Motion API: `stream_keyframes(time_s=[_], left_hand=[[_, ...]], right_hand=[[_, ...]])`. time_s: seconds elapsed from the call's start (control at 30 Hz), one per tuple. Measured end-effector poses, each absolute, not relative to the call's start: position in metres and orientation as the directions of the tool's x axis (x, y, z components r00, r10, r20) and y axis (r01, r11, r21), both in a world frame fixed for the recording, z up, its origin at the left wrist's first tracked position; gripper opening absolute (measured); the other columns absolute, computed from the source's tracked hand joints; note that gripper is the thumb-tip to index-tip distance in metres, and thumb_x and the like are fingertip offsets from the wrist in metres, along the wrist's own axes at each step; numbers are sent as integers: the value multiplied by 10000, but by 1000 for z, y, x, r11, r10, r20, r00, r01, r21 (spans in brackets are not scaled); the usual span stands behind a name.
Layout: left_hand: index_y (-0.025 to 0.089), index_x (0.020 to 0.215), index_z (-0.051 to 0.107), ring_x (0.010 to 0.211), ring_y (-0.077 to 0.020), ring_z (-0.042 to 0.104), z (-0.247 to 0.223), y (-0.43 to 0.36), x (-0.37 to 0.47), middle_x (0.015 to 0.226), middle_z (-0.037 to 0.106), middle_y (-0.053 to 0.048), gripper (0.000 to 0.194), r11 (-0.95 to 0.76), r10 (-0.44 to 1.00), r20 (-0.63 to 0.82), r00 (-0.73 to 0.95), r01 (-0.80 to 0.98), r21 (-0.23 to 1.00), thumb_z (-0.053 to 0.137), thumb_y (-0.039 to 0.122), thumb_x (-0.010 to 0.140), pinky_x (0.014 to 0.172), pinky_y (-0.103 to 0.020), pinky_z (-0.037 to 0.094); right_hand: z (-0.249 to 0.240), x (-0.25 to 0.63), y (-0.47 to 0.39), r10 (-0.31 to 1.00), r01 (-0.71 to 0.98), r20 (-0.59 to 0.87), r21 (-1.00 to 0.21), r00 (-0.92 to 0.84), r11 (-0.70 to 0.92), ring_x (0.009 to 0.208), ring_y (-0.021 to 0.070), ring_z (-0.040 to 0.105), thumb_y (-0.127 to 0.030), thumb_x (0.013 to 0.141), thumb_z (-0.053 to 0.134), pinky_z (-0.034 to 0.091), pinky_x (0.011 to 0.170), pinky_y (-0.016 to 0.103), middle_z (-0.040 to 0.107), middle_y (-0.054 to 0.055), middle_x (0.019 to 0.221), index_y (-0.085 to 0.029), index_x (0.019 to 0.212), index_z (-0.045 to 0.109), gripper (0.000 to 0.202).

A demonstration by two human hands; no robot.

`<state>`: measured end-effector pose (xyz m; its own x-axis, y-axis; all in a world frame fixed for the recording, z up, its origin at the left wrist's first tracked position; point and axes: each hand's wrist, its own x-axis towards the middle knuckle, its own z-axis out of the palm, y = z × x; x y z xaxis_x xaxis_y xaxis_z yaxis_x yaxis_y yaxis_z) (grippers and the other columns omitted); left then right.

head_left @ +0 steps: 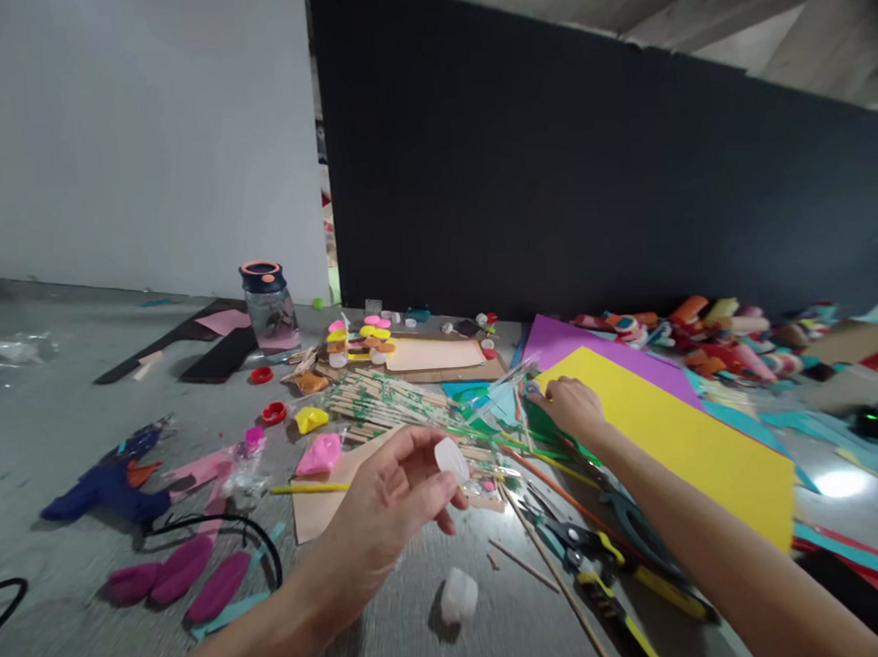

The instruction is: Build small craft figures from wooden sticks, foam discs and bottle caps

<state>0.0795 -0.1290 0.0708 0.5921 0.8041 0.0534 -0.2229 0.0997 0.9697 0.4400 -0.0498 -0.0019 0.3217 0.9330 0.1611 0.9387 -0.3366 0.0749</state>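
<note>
Between the thumb and fingers of my left hand (394, 500) is a small white translucent plastic cap (451, 460), held above the table. My right hand (576, 406) reaches forward to the left edge of a yellow sheet (684, 442). Its fingers are bent at a small pale round thing (533, 388), whose kind I cannot make out. Below my left hand, a white translucent lump (459, 596) lies on the metal table. Bundles of wooden sticks (391, 396) in clear bags spread out beyond my left hand.
Pliers (582, 548) and other tools lie under my right forearm. Pink clay (319, 455) and yellow clay (312, 420) sit left of the sticks. A water bottle (271, 314) stands at the back. Coloured rolls (729, 336) are heaped at right, before a black panel (584, 161).
</note>
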Motion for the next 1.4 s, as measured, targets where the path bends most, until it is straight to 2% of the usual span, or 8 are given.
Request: stream_keyframes(time_s=[0.23, 0.37, 0.5, 0.57, 0.7, 0.83, 1.0, 1.4], left_hand=[[172, 1108, 564, 805, -147, 613, 70, -128, 79, 888, 611, -20, 254, 99, 791, 65, 609, -232, 968, 647, 297, 903, 643, -259, 528], [169, 1089, 577, 793, -135, 615, 70, -129, 79, 892, 607, -15, 236, 104, 796, 85, 599, -274, 956, 653, 287, 900, 639, -249, 524], [173, 1103, 583, 810, -136, 610, 69, -132, 80, 918, 610, -21, 272, 120, 784, 92, 614, -295, 948, 680, 306, 887, 648, -244, 521], [182, 1115, 590, 837, -136, 611, 68, -135, 80, 941, 621, -24, 271, 103, 785, 90, 613, -272, 957, 678, 311, 894, 674, -241, 518], [223, 1172, 621, 918, -148, 609, 67, -143, 79, 1060, 654, -36, 295, -66, 798, 136, 587, -139, 988, 681, 314, 898, 793, -269, 525], [296, 1243, 629, 1006, -184, 615, 66, -150, 74, 1152, 671, -32, 348, -240, 794, 200, 574, -6, 971, 675, 359, 904, 890, -316, 534], [370, 1262, 627, 1032, -172, 644, 67, -153, 71, 1202, 676, 1, 354, -216, 769, 232, 595, -100, 971, 677, 324, 914, 881, -285, 560], [311, 1259, 664, 973, -171, 699, 71, -160, 71, 1061, 743, -13, 369, -253, 731, 334, 595, -219, 942, 701, 244, 898, 835, -252, 583]], right_hand=[[-3, 437, -46, 938, 949, 159, 11, 309, -315, 932, 200, 664, -387, 973, 615, 548, 847, 409, 680, 62, 1054, -142, 1064, 656, 265], [18, 419, -66, 952, 981, 237, -72, 193, -180, 912, 215, 664, -220, 928, 625, 511, 845, 349, 696, 98, 1008, -132, 1075, 667, 177], [51, 369, -114, 946, 986, 321, -167, 46, 8, 836, 205, 657, -281, 912, 637, 520, 772, 308, 684, 78, 1000, -171, 1151, 648, 263], [69, 337, -144, 901, 934, 421, -270, -104, 234, 816, 176, 662, -304, 922, 637, 543, 751, 291, 662, 83, 1123, -190, 1145, 641, 250], [94, 286, -190, 791, 789, 500, -295, -353, 539, 1079, 206, 656, -197, 970, 571, 553, 901, 333, 653, 88, 1211, -206, 1220, 604, 252], [97, 274, -205, 779, 785, 558, -330, -286, 525, 1001, 201, 683, -265, 972, 613, 576, 851, 336, 690, 64, 1138, -237, 1290, 546, 326], [96, 276, -206, 750, 708, 600, -399, -279, 582, 1032, 174, 668, -302, 946, 673, 555, 880, 288, 694, 37, 1130, -252, 1195, 576, 272], [89, 277, -214, 713, 520, 681, -555, -165, 650, 1044, 222, 613, -272, 869, 768, 544, 835, 356, 616, 71, 1134, -252, 1184, 649, 338]])
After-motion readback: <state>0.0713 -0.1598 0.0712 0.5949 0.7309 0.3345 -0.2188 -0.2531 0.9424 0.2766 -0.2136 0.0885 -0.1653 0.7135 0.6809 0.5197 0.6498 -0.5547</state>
